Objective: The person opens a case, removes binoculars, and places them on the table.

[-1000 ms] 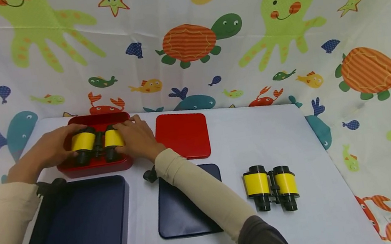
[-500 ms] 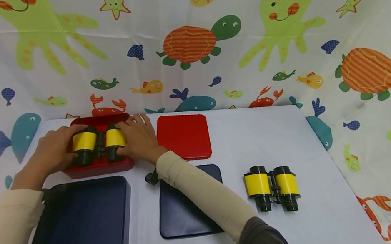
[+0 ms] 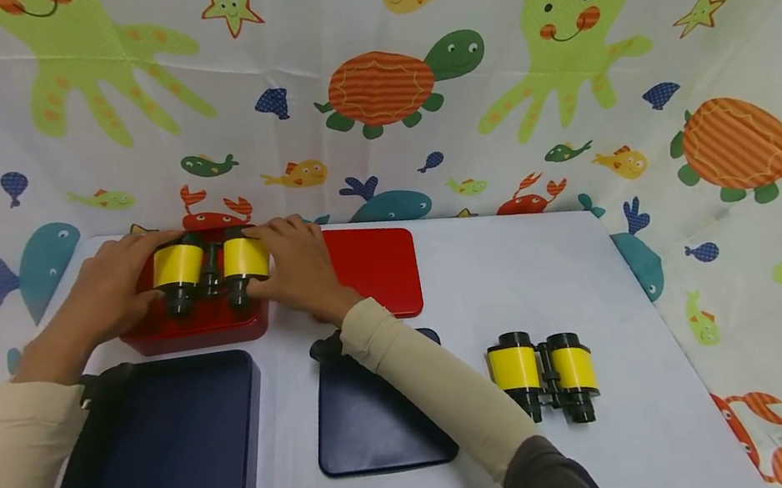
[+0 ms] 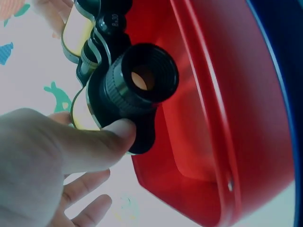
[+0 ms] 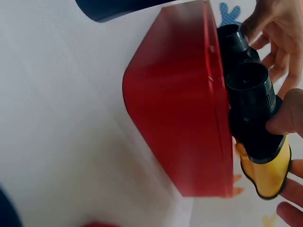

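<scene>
Both hands hold a pair of black and yellow binoculars (image 3: 210,268) above a red box (image 3: 184,334) without its lid. The left hand (image 3: 105,291) grips the left barrel, its thumb (image 4: 120,135) pressed near an eyepiece (image 4: 150,75) in the left wrist view. On the other side the right hand (image 3: 298,268) grips the right barrel, thumb on the black body and fingers around the yellow part. In the right wrist view, the binoculars (image 5: 253,111) are up at the box's rim, eyepieces toward the wearer.
A second pair of yellow binoculars (image 3: 543,373) lies at the right. Nearer stands an open dark blue tray-like box (image 3: 152,448). A flat dark blue lid (image 3: 377,432) lies under the right forearm, and a red lid (image 3: 380,271) behind it. A sea-animal cloth (image 3: 375,86) hangs behind the table.
The binoculars have risen out of the red box and shifted slightly right, carried by both hands. The right hand now overlaps the red lid's left edge.
</scene>
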`<control>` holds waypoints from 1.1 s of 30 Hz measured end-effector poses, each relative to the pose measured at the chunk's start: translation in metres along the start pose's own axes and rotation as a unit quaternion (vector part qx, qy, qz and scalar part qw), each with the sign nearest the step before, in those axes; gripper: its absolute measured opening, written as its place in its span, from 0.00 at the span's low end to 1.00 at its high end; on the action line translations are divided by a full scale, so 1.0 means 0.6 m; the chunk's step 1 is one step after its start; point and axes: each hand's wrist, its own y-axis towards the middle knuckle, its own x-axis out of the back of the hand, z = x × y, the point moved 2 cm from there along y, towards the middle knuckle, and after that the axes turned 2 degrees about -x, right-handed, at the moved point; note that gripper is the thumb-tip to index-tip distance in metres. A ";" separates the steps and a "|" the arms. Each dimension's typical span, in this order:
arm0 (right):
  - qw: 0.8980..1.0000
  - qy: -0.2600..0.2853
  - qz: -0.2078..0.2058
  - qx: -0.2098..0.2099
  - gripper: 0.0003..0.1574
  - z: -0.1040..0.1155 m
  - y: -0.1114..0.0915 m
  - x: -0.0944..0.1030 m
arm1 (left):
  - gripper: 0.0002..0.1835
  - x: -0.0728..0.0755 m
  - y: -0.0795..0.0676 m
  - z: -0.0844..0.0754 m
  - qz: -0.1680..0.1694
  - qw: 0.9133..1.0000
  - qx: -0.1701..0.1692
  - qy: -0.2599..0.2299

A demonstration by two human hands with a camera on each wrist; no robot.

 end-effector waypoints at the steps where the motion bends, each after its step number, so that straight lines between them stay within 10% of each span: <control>1: 1.000 0.005 -0.002 -0.004 0.47 -0.004 -0.003 0.006 | 0.53 -0.001 0.003 -0.004 0.000 1.000 -0.003 0.000; 18: 0.998 0.043 -0.024 -0.049 0.47 -0.099 -0.078 0.069 | 0.50 -0.020 0.042 -0.115 -0.001 0.995 -0.102 -0.017; 33: 0.993 0.068 -0.016 -0.093 0.47 -0.181 -0.148 0.115 | 0.48 -0.080 0.079 -0.197 0.029 0.991 -0.099 -0.083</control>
